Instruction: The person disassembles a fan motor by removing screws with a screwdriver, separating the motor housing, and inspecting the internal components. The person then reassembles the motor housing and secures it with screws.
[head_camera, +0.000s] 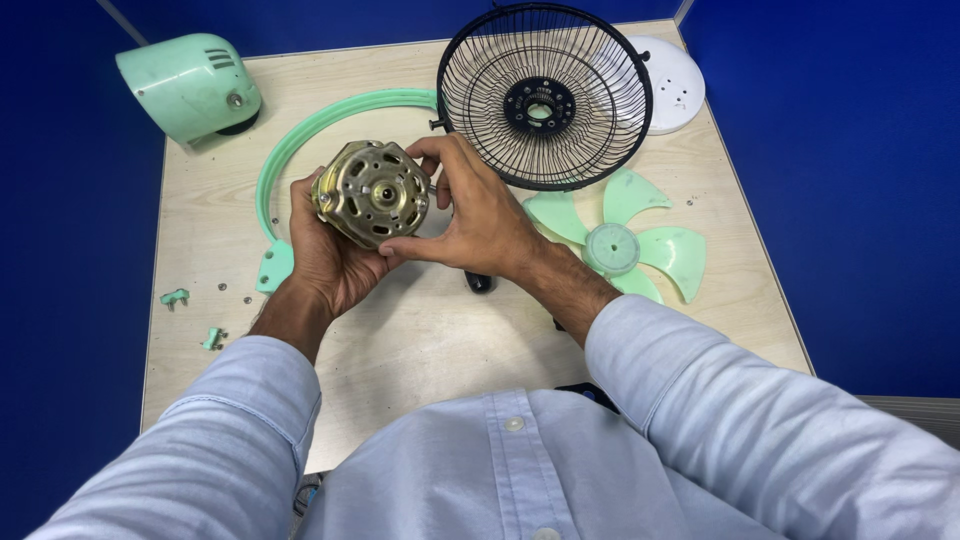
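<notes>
A brass-coloured fan motor (372, 192) with a round perforated face is held above the pale wooden table (430, 340). My left hand (325, 255) cups it from below and behind. My right hand (470, 205) grips its right side, thumb under the front face and fingers over the top. Both hands are closed on the motor. A small dark object (479, 283) shows just under my right wrist, mostly hidden.
A black wire fan guard (545, 95) stands tilted at the back, with a white round cover (672, 85) behind it. A mint green fan blade (625, 245) lies right of my hands. A green ring (290, 160), a green motor housing (190, 85) and small green clips (175, 297) lie to the left.
</notes>
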